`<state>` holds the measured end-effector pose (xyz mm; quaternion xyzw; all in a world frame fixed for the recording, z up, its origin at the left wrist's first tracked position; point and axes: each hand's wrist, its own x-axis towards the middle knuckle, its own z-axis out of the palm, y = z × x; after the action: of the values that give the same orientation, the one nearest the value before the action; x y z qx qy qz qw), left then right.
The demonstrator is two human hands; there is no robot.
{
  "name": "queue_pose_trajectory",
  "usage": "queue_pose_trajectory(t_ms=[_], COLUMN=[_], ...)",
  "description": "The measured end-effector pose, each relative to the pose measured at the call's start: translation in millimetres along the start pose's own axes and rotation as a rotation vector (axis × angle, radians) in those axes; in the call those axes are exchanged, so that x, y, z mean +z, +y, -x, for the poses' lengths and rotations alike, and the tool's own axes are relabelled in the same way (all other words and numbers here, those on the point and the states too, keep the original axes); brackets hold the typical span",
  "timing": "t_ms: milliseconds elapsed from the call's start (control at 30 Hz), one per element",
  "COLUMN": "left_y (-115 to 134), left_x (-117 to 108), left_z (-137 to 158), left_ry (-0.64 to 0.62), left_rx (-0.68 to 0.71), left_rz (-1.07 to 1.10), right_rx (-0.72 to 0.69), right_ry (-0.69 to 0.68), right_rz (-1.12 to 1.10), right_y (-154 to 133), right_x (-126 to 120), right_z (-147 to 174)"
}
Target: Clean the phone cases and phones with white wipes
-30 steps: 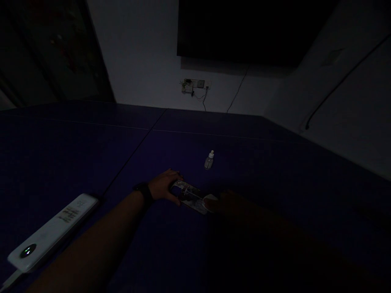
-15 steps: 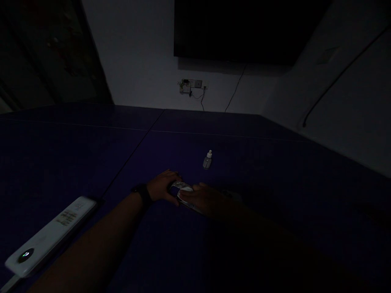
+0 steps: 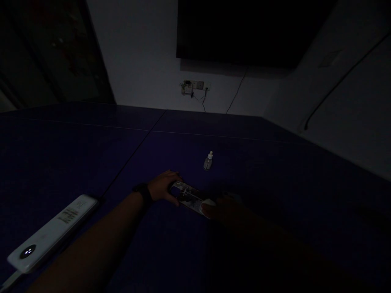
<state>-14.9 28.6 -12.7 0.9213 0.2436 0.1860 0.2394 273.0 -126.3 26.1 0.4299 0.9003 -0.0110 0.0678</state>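
A phone case (image 3: 191, 197) with a grey and white pattern lies flat on the dark blue table, a large camera cutout at its left end. My left hand (image 3: 165, 187), a dark band on its wrist, grips that end between thumb and fingers. In my right hand (image 3: 224, 209) a small white cloth or pad (image 3: 208, 204) is pressed on the case's right end. Deep shadow hides most of the right fingers. Beyond the case stands a small clear dropper bottle (image 3: 207, 163) with a white cap.
A long white device (image 3: 51, 234) with a lit round display and a cable lies at the left. Just past my right hand is a dim flat object (image 3: 232, 197) that I cannot make out. Wall sockets (image 3: 195, 85) and a large dark screen (image 3: 244, 32) are behind the table (image 3: 106, 154).
My right hand has slid the white cloth or pad rightward along the case, from beside the cutout to the far end, uncovering the pattern. My left hand keeps its grip.
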Motion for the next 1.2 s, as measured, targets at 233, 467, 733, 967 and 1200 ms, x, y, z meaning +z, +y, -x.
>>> queue_pose_trajectory(t_ms=[233,467,733,967,1200], left_y=[-3,-3,-3,-2,-11], left_x=[0,0,0,0,0], left_z=[0,-1,0,0,-1], left_ry=[-0.008,-0.006,-0.002,-0.006,-0.025], left_rx=[0.006,0.02,0.006,0.009,0.036], left_rz=[-0.015,-0.017,-0.013,-0.017,-0.001], right_rx=[-0.213,-0.218,-0.067,-0.108,-0.251], right_ry=[0.173,0.242,0.082,0.092,0.291], right_rz=[0.023,-0.044,-0.011,0.027,-0.021], right_y=[-16,-24,3,-3,-29], right_x=[-8,-13,20,13,-2], right_z=[-56,-69,-1,-9,-69])
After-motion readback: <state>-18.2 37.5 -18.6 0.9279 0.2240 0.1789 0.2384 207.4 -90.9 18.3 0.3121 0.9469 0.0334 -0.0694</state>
